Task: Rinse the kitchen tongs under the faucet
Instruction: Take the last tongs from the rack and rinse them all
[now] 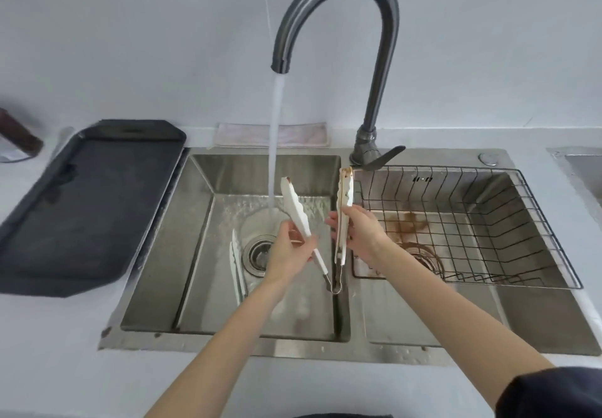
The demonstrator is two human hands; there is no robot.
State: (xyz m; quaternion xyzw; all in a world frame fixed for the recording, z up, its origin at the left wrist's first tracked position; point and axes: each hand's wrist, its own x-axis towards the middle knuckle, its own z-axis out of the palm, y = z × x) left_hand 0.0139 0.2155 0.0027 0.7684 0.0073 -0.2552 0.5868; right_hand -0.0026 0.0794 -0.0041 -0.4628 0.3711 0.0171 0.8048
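Both hands hold the white tongs [343,219] spread apart above the left sink basin [202,238]. The left hand [290,253] grips the left arm, its upper part at the faucet [342,27] stream [275,137]; the right hand [358,232] pinches the stained right arm, clear of the water

Bare forearms — a dark navy sleeve [550,391] on the right arm.

A dark griddle tray [88,202] lies left of the sink — empty. A wire basket [472,222] fills the right basin; a folded cloth [303,134] sits behind.
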